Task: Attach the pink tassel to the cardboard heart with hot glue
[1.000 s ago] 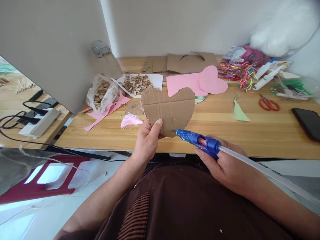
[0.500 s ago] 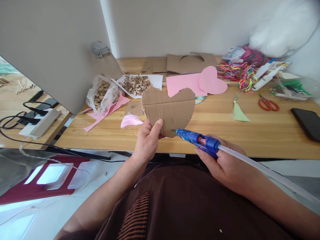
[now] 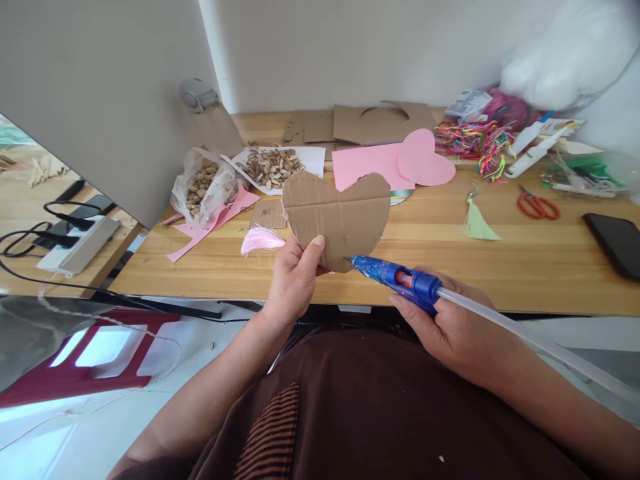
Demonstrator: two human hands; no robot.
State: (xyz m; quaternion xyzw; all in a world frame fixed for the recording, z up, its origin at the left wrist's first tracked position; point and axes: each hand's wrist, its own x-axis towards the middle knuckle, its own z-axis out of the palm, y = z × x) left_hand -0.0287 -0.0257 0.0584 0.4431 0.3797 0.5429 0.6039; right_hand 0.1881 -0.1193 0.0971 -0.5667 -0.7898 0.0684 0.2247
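My left hand [image 3: 295, 277] pinches the lower left edge of a brown cardboard heart [image 3: 340, 217], thumb on its face, holding it tilted up above the table's front edge. My right hand [image 3: 450, 327] is wrapped round a blue hot glue gun [image 3: 393, 277] with a long clear glue stick [image 3: 525, 340] out of its back. The gun's nozzle points at the heart's lower part; whether it touches the cardboard I cannot tell. Beside my left hand a pink tassel [image 3: 263, 240] shows, partly hidden by the hand.
Behind the heart lie pistachio shells [image 3: 275, 167] on white paper, a bag of nuts [image 3: 203, 187], pink paper [image 3: 367, 165] and a pink paper heart [image 3: 425, 157]. To the right are a green tassel [image 3: 480, 220], red-handled scissors [image 3: 537, 203], colourful cords [image 3: 475, 143] and a phone [image 3: 615, 243].
Both hands, the cardboard heart and the glue gun hold nearly the same position. The whole view has shifted very slightly.
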